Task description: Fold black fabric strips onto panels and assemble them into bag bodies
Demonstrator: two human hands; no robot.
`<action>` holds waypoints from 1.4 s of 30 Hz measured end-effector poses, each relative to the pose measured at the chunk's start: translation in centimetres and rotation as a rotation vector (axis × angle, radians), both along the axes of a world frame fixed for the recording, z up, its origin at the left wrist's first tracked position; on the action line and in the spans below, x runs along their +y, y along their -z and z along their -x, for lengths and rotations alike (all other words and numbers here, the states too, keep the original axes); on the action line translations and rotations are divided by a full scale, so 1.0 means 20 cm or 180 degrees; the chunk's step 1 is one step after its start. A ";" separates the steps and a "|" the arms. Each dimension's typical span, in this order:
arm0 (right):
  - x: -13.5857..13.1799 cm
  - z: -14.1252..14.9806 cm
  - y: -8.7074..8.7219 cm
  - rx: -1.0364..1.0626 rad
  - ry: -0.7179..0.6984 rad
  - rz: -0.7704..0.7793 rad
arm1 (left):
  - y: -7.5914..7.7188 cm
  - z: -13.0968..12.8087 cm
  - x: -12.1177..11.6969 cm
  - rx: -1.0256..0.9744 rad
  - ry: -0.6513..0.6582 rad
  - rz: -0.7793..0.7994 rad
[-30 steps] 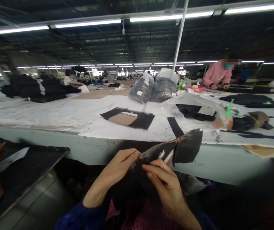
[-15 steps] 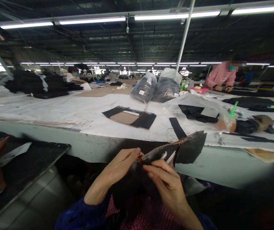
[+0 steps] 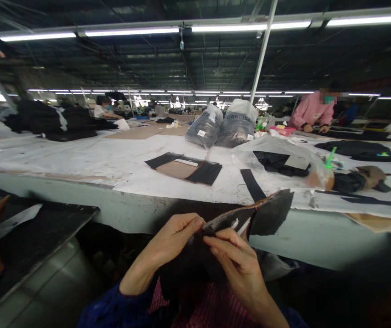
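A black fabric piece (image 3: pixel 272 214) with a rough brownish edge is held up in front of the table. My left hand (image 3: pixel 177 237) pinches its upper edge between thumb and fingers. Close beside, my right hand (image 3: pixel 238 259) has its fingertips closed on the same piece, just below that edge. A white strip (image 3: pixel 244 226) shows behind the right fingers, against the fabric. The lower part of the piece hangs dark over my lap, and its outline there is hard to make out.
On the white-covered table (image 3: pixel 62 159) lie a black-and-tan panel (image 3: pixel 177 167), a black strip (image 3: pixel 252 184) and a clear plastic bag (image 3: pixel 277 152). Two stuffed bags (image 3: pixel 234 123) stand behind. A black side table (image 3: pixel 45 228) is at left. A co-worker in pink (image 3: pixel 313 111) leans at the far right.
My left fingertips have shifted slightly right along the edge, and the reddish bit seen between my hands is now covered. The fabric is still held by both hands.
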State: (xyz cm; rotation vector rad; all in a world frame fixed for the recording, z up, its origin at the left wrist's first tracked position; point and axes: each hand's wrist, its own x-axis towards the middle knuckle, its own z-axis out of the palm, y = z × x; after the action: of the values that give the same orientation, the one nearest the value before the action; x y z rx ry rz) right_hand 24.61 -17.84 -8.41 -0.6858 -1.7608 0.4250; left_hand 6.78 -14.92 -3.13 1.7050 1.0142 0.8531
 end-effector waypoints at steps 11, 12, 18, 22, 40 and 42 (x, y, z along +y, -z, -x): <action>0.00 0.01 -0.01 0.0003 -0.0020 0.0024 | 0.00 0.01 -0.01 -0.0111 0.0200 -0.0066; 0.00 0.01 -0.02 -0.0009 -0.0030 0.0050 | 0.00 0.01 -0.02 -0.0086 0.0237 -0.0067; 0.00 0.02 -0.03 0.0015 -0.0055 0.0046 | 0.01 0.01 -0.03 0.0007 0.0251 -0.0136; 0.00 0.03 -0.03 0.0053 -0.0096 0.0146 | 0.01 0.03 -0.03 0.0181 0.0335 -0.0274; 0.02 0.02 0.02 0.0009 0.0169 0.0312 | 0.04 0.04 -0.01 0.0133 -0.0018 -0.0308; 0.03 0.00 0.02 -0.0118 0.0362 0.0165 | 0.04 0.05 0.00 0.0086 -0.0101 -0.0258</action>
State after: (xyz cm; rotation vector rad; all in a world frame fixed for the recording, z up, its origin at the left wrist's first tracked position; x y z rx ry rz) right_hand 24.65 -17.17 -8.77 -0.8311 -1.7408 0.3832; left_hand 5.79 -14.91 -4.00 1.7771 1.0396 0.9046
